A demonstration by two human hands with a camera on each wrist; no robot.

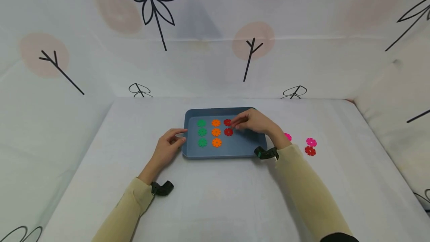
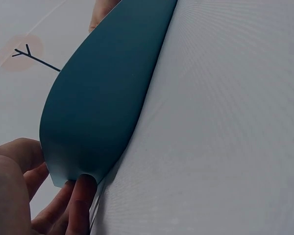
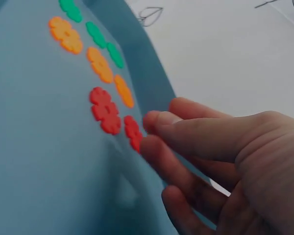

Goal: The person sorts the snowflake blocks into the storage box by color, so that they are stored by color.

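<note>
A blue-grey tray (image 1: 242,148) holds rows of small flower-shaped discs: green discs (image 1: 202,132), orange discs (image 1: 216,132) and two red discs (image 1: 228,132). At the tray's left end my left hand (image 1: 166,146) grips the rim; the left wrist view has fingers (image 2: 83,196) against the outer wall. Over the right part of the tray, my right hand (image 1: 253,121) has its fingertips beside the far red disc (image 3: 132,132). That disc lies on the tray floor, partly hidden by a finger, and nothing shows between thumb and fingers.
Right of the tray on the white table lie a pink disc (image 1: 311,142) and a red disc (image 1: 310,151) close together. Another pink disc (image 1: 287,136) is partly hidden by the right forearm. White printed cloth (image 1: 201,66) hangs behind the table.
</note>
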